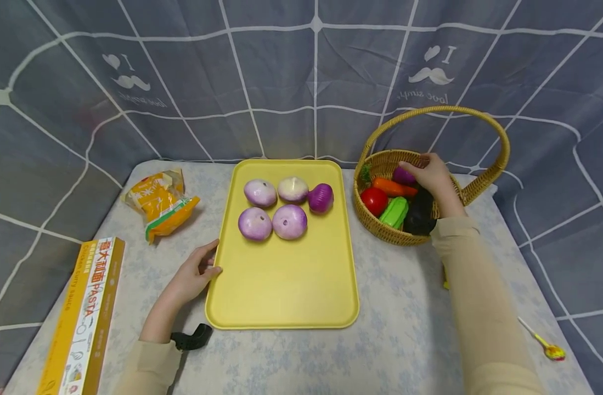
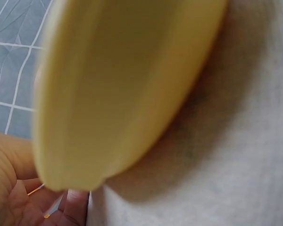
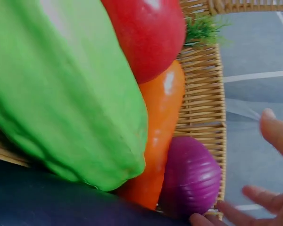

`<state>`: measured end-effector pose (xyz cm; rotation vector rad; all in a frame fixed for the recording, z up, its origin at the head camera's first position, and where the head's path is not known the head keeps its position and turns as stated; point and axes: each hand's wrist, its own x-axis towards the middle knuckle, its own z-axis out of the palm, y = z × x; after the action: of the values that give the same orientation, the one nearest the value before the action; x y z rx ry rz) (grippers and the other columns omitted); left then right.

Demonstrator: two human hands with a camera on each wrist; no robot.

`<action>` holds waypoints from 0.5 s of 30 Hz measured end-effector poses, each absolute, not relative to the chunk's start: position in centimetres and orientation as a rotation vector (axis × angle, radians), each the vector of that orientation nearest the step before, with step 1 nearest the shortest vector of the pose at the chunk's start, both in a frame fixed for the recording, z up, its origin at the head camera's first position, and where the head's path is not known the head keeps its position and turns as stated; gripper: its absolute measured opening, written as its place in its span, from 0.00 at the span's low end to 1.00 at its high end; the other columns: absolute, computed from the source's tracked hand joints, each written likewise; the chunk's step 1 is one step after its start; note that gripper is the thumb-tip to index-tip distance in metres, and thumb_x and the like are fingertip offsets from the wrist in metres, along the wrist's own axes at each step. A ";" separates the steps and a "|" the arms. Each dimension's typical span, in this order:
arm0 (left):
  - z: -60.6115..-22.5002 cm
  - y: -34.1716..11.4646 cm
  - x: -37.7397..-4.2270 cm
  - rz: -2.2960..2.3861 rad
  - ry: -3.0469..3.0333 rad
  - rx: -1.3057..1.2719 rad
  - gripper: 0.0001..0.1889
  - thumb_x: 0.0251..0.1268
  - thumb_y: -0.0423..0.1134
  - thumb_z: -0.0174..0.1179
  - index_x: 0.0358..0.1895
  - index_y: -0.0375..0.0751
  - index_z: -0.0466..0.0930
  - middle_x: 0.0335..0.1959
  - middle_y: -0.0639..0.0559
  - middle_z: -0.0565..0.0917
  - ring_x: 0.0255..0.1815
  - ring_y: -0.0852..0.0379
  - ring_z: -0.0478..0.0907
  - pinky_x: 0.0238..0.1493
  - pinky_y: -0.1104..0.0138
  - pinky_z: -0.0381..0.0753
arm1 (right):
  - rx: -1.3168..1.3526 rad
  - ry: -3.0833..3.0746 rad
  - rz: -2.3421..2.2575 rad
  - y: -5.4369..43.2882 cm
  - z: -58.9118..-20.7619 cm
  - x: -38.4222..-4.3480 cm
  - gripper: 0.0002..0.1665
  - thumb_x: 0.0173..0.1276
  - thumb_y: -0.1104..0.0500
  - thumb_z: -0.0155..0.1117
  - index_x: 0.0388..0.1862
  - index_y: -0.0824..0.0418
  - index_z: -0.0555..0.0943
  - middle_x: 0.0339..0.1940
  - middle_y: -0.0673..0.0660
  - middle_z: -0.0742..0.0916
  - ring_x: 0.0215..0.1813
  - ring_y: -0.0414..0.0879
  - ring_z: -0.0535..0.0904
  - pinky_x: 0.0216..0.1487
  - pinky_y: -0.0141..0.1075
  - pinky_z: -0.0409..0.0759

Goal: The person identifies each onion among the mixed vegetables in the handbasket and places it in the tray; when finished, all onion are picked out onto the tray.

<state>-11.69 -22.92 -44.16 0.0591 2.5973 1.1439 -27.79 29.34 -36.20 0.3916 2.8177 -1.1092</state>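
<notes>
Over the basket, my right hand has its fingers spread beside a purple onion; in the right wrist view some fingertips reach the onion's edge, but I cannot tell if they touch. The wicker basket also holds a carrot, a tomato, a green ridged vegetable and a dark eggplant-like one. My left hand rests its loosely bent fingers and thumb against the left rim of the yellow tray. On the tray lie a purple onion and several round purple-and-white vegetables.
A crumpled orange packet lies left of the tray, with a pasta box nearer the left edge. At the right lies a lollipop. The basket's tall handle arches above it, and a patterned curtain hangs behind.
</notes>
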 end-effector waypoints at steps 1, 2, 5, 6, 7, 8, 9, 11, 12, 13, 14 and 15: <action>-44.2 -22.9 -11.7 1.146 2.597 0.058 0.34 0.71 0.32 0.55 0.77 0.35 0.53 0.64 0.36 0.66 0.52 0.46 0.70 0.49 0.57 0.71 | 0.390 2.802 -1.075 29.3 -36.3 -28.0 0.56 0.69 0.36 0.57 0.77 0.74 0.50 0.72 0.76 0.63 0.71 0.69 0.62 0.72 0.58 0.62; -44.2 -22.9 -11.7 1.147 2.597 0.057 0.34 0.71 0.32 0.55 0.77 0.35 0.53 0.65 0.36 0.66 0.52 0.46 0.70 0.49 0.57 0.71 | 0.390 2.791 -1.044 29.2 -36.4 -28.2 0.57 0.69 0.36 0.58 0.77 0.75 0.48 0.72 0.77 0.63 0.71 0.69 0.62 0.72 0.58 0.62; -44.2 -23.0 -11.8 1.153 2.602 0.056 0.34 0.71 0.32 0.55 0.77 0.35 0.53 0.65 0.36 0.66 0.52 0.46 0.70 0.49 0.58 0.71 | 0.383 2.777 -0.992 28.9 -36.6 -28.7 0.56 0.69 0.40 0.60 0.75 0.77 0.48 0.70 0.78 0.63 0.68 0.70 0.64 0.71 0.58 0.63; -44.2 -23.0 -11.8 1.157 2.604 0.056 0.34 0.71 0.32 0.55 0.77 0.35 0.54 0.64 0.36 0.67 0.52 0.46 0.70 0.49 0.58 0.71 | 0.377 2.772 -0.979 28.8 -36.7 -28.8 0.56 0.69 0.41 0.60 0.75 0.78 0.49 0.69 0.79 0.64 0.67 0.70 0.64 0.71 0.58 0.63; -44.2 -23.0 -11.8 1.160 2.608 0.066 0.34 0.71 0.32 0.56 0.77 0.34 0.54 0.64 0.35 0.67 0.51 0.45 0.70 0.49 0.59 0.71 | 0.372 2.767 -0.955 28.6 -36.8 -28.9 0.55 0.69 0.41 0.61 0.74 0.79 0.49 0.68 0.80 0.65 0.66 0.70 0.65 0.70 0.58 0.64; -44.2 -23.0 -11.8 1.162 2.610 0.071 0.34 0.71 0.32 0.56 0.77 0.34 0.54 0.64 0.35 0.67 0.51 0.45 0.71 0.48 0.59 0.71 | 0.374 2.760 -0.930 28.6 -37.0 -29.1 0.55 0.68 0.42 0.61 0.73 0.80 0.50 0.67 0.80 0.64 0.66 0.70 0.64 0.70 0.58 0.64; -44.3 -23.0 -11.7 1.164 2.609 0.074 0.34 0.71 0.32 0.56 0.77 0.34 0.54 0.64 0.36 0.67 0.51 0.45 0.70 0.48 0.60 0.71 | 0.382 2.752 -0.906 28.5 -37.2 -29.1 0.54 0.68 0.42 0.61 0.73 0.80 0.50 0.67 0.80 0.64 0.66 0.70 0.63 0.71 0.58 0.63; -44.3 -23.1 -11.7 1.172 2.603 0.084 0.34 0.71 0.32 0.56 0.77 0.34 0.54 0.63 0.36 0.67 0.51 0.46 0.71 0.48 0.61 0.72 | 0.419 2.728 -0.857 28.4 -37.6 -29.2 0.56 0.68 0.42 0.60 0.73 0.80 0.47 0.68 0.81 0.61 0.68 0.71 0.61 0.72 0.58 0.61; -44.3 -23.1 -11.7 1.176 2.600 0.086 0.34 0.71 0.32 0.56 0.77 0.34 0.54 0.63 0.36 0.67 0.51 0.46 0.71 0.48 0.61 0.72 | 0.436 2.723 -0.831 28.4 -37.9 -29.3 0.57 0.68 0.42 0.60 0.73 0.80 0.45 0.69 0.81 0.60 0.69 0.72 0.59 0.72 0.59 0.59; -44.3 -23.1 -11.6 1.177 2.598 0.090 0.34 0.71 0.32 0.56 0.77 0.34 0.54 0.63 0.36 0.67 0.51 0.46 0.71 0.48 0.61 0.72 | 0.456 2.719 -0.811 28.4 -38.1 -29.3 0.57 0.68 0.42 0.60 0.73 0.80 0.44 0.69 0.81 0.59 0.69 0.72 0.59 0.72 0.59 0.59; -44.3 -23.1 -11.6 1.177 2.596 0.083 0.34 0.71 0.32 0.56 0.77 0.35 0.54 0.63 0.36 0.67 0.51 0.46 0.71 0.48 0.60 0.72 | 0.477 2.719 -0.801 28.4 -38.4 -29.4 0.58 0.68 0.42 0.60 0.74 0.80 0.43 0.70 0.81 0.58 0.70 0.73 0.57 0.73 0.59 0.57; -44.3 -23.1 -11.6 1.179 2.595 0.082 0.34 0.71 0.32 0.56 0.77 0.35 0.54 0.63 0.36 0.67 0.51 0.46 0.71 0.48 0.60 0.72 | 0.496 2.721 -0.802 28.4 -38.6 -29.5 0.58 0.68 0.42 0.60 0.74 0.80 0.42 0.70 0.81 0.58 0.71 0.72 0.57 0.73 0.59 0.57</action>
<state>-11.64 -23.14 -44.35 0.0821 2.5954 1.1787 -29.47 28.39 -38.57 0.4958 2.7206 -0.8016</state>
